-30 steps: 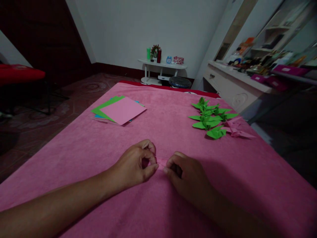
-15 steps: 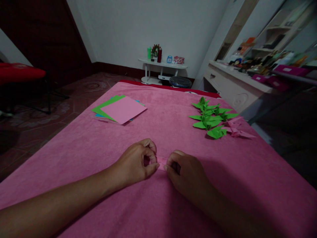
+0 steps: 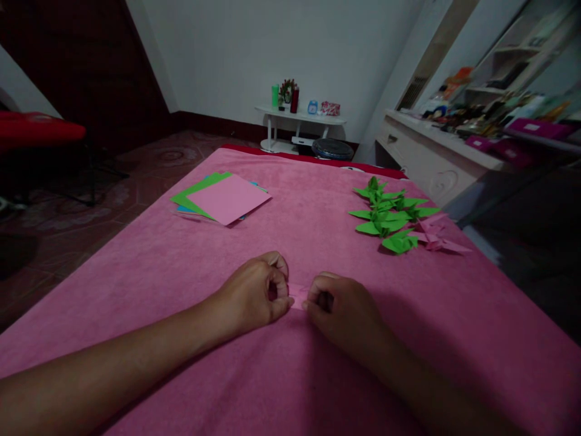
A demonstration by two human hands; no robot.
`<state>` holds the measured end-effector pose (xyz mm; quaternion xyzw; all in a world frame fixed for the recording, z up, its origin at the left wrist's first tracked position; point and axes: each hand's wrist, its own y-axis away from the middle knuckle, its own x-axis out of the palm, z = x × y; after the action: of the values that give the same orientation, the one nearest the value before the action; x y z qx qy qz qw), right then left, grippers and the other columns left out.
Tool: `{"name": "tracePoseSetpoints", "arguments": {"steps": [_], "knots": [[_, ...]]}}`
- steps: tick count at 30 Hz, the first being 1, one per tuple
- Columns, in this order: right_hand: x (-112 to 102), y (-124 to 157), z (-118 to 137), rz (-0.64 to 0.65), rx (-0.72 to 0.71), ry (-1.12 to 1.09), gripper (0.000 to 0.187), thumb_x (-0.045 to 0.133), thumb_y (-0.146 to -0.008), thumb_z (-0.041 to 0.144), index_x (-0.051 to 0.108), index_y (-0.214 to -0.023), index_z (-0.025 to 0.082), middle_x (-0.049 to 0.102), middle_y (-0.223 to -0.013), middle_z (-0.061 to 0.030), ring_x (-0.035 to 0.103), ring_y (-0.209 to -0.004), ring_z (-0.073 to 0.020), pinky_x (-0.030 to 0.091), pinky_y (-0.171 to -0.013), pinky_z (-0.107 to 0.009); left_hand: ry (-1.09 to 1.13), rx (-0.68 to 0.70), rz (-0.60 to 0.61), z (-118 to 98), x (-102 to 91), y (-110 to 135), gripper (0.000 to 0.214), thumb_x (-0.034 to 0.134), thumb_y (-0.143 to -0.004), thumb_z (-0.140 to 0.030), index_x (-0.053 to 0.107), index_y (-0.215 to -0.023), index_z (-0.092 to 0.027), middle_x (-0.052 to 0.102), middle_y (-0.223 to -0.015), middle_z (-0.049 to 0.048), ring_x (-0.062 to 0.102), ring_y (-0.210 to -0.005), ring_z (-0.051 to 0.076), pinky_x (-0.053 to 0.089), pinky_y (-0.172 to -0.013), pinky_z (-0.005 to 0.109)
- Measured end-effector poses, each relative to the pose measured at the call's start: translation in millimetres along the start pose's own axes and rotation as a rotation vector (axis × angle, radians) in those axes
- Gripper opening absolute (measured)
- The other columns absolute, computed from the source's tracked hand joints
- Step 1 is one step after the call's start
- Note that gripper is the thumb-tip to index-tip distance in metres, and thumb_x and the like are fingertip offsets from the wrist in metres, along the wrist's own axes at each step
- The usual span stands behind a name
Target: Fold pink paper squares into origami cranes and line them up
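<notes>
Pink folded paper [image 3: 298,297], small and flat, sits low over the pink plush-looking cloth [image 3: 254,381], its ends hidden by fingers. At nine o'clock from it, the person's bare left hand [image 3: 254,290] pinches one side between thumb and index finger, the other fingers curled; at three o'clock the bare right hand [image 3: 342,306] pinches the opposite side likewise. Folding seems only partway: a crease line shows, yet the visible part has no raised shape. Toward eleven o'clock, a fanned stack of flat pink, green and blue paper sheets [image 3: 229,198] looks unfolded. Between one and two o'clock, a cluster of bright green pointed-winged paper figures [image 3: 385,224] appears finished, as does a pale pink pointed paper figure [image 3: 434,239] toward two o'clock, just beside them or touching. Against the frame half a second ago, both hands keep nearly the same pose, slightly more pink paper shows between the fingertips, and the stack and figures hold their arrangement while the whole view shifts a little
</notes>
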<state>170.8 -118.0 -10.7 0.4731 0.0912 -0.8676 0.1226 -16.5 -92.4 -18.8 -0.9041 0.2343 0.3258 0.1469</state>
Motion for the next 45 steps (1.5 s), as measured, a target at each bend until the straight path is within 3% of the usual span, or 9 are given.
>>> {"name": "tracePoseSetpoints", "arguments": {"steps": [7,14,19,26,34,38,42,45], "knots": [[-4.1,-1.1,-0.9,0.035,0.094,-0.082,0.014,0.055,-0.063,0.011,0.048,-0.069,0.021,0.051,-0.054,0.0062,0.045,-0.050,-0.0091,0.024,-0.048,-0.021,0.019,-0.005,-0.016,0.7,-0.7,0.9,0.007,0.062,-0.063,-0.013,0.057,-0.059,-0.015,0.052,-0.079,0.0021,0.049,-0.067,0.010,0.040,-0.056,0.022],[-4.4,-0.7,-4.0,0.038,0.081,-0.081,0.016,0.053,-0.063,0.009,0.044,-0.069,0.021,0.048,-0.054,0.0075,0.041,-0.049,-0.0080,0.023,-0.048,-0.021,0.033,0.007,0.015,1.5,-4.4,3.3,0.013,0.056,-0.060,-0.005,0.057,-0.069,-0.015,0.052,-0.079,0.0017,0.047,-0.065,0.010,0.038,-0.055,0.021],[-4.1,2.9,-4.7,0.052,0.044,-0.148,0.013,0.049,-0.066,0.007,0.050,-0.069,0.020,0.046,-0.056,0.0065,0.040,-0.050,-0.0080,0.025,-0.048,-0.021,0.081,0.003,0.051,-0.4,-5.3,3.6,0.016,0.052,-0.062,-0.004,0.062,-0.066,-0.015,0.051,-0.081,0.0025,0.048,-0.067,0.009,0.039,-0.055,0.020],[0.7,7.0,-11.3,0.066,-0.039,-0.228,0.028,0.048,-0.069,0.005,0.069,-0.077,0.022,0.056,-0.068,0.0015,0.047,-0.056,-0.0081,0.030,-0.051,-0.020,0.086,-0.016,0.082,-1.2,-7.3,2.6,0.027,0.052,-0.062,-0.004,0.071,-0.075,-0.017,0.049,-0.085,0.0022,0.048,-0.068,0.008,0.040,-0.057,0.018],[-4.8,10.8,-4.5,0.049,-0.094,-0.134,0.036,0.046,-0.065,0.001,0.071,-0.078,0.025,0.058,-0.068,0.0013,0.049,-0.058,-0.0093,0.030,-0.052,-0.021,0.057,0.059,0.134,-0.2,-12.2,5.2,0.025,0.047,-0.057,0.000,0.068,-0.061,-0.014,0.054,-0.076,0.0026,0.051,-0.078,0.012,0.038,-0.058,0.018],[-2.9,8.5,-6.0,0.047,-0.066,-0.177,0.028,0.048,-0.066,0.005,0.069,-0.073,0.022,0.057,-0.067,0.0015,0.045,-0.053,-0.0086,0.029,-0.049,-0.021,0.024,0.051,0.116,-2.3,-11.6,6.6,0.012,0.054,-0.065,-0.011,0.064,-0.058,-0.013,0.054,-0.080,0.0036,0.051,-0.073,0.011,0.038,-0.058,0.019],[2.6,1.6,-12.8,-0.123,0.025,-0.355,0.009,0.053,-0.071,0.015,0.062,-0.068,0.016,0.049,-0.060,0.0020,0.040,-0.049,-0.0085,0.029,-0.046,-0.021,-0.007,0.057,0.057,-3.6,-8.3,8.3,0.017,0.056,-0.071,-0.020,0.060,-0.056,-0.013,0.052,-0.085,0.0036,0.049,-0.067,0.008,0.038,-0.057,0.020],[4.0,-6.5,-18.5,-0.246,0.009,-0.403,0.014,0.052,-0.077,0.024,0.061,-0.072,0.015,0.052,-0.069,-0.0008,0.046,-0.058,-0.0107,0.035,-0.052,-0.021,-0.025,0.077,0.047,-2.6,-7.1,9.3,0.015,0.055,-0.071,-0.018,0.059,-0.057,-0.013,0.052,-0.085,0.0032,0.048,-0.065,0.008,0.038,-0.057,0.019]]}}
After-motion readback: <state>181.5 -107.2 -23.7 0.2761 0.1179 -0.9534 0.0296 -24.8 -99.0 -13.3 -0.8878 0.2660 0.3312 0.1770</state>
